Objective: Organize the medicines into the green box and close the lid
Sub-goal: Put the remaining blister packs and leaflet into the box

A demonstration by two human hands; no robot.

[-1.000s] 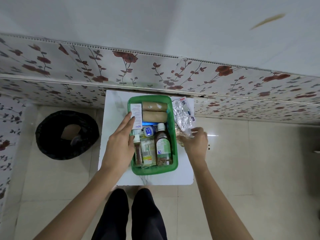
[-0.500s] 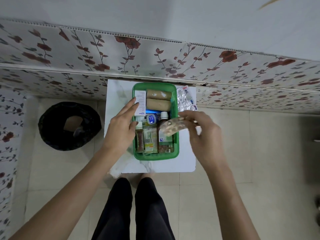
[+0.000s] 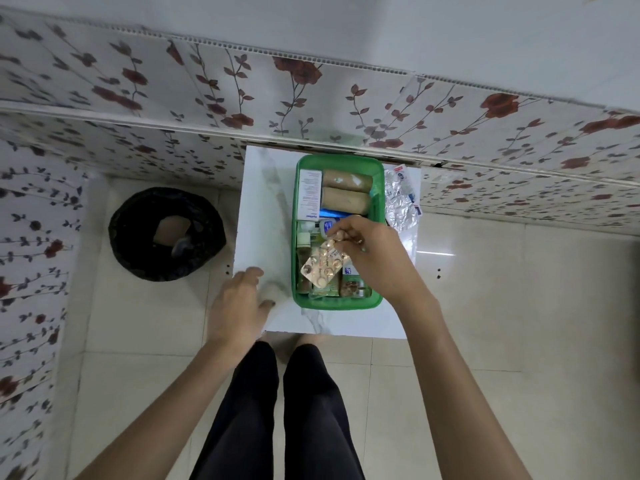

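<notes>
my right hand [image 3: 375, 258] now pinching blister strip [image 3: 323, 266] over green box [image 3: 377, 188], carried in from table's right edge | left hand [image 3: 239, 301] off box, fingers loose on table [image 3: 263, 202] | silver strips [image 3: 400, 199] still outside, lid unseen

Box [image 3: 339, 304] on table [image 3: 263, 202]; bin [image 3: 166, 233] left.

Soft, even indoor light, wide-angle bend at the edges.
Left hand [image 3: 239, 299] motion-blurred; glare streak on floor tile [image 3: 434, 253] right of right hand [image 3: 374, 258].

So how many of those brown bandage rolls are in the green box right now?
2. Both lie side by side at the far end of the green box: one roll against the back wall, the other roll just in front of it. More could be hidden underneath.
</notes>
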